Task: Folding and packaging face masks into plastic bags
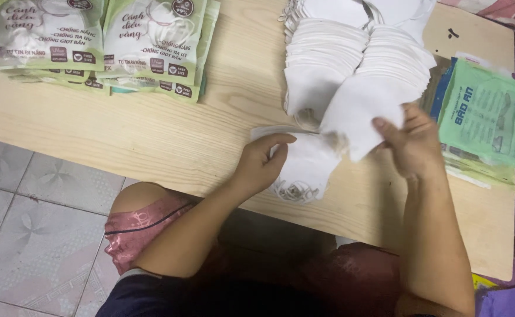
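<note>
On a pale wooden tabletop (pixel 152 135), the person's left hand (pixel 261 163) rests near the front edge with its fingers curled, thumb and fingertips pinching the edge of a small pile of folded white face masks (pixel 304 167) that lies flat just to its right, elastic loops spilling toward the near edge. The right hand (pixel 415 144) is raised a little above the tabletop, fingers bent and thumb pressed in, gripping a single white mask (pixel 360 114) by its right edge; that mask hangs tilted between the two hands, its lower corner overlapping the small pile. Directly behind both hands, farther from the person, stand two long fanned stacks of white masks (pixel 351 53), side by side and touching, the right one reaching down to just above the held mask. To the right of the right hand, near the tabletop's end, lie green and blue flat packets (pixel 486 114), partly overlapping. At the far left corner, well apart from the hands, sit several green and white printed pouches (pixel 99 41) in overlapping piles. Grey patterned floor tiles (pixel 28 211) show below the tabletop's front edge, beside the person's knee in pink fabric (pixel 140 229).
</note>
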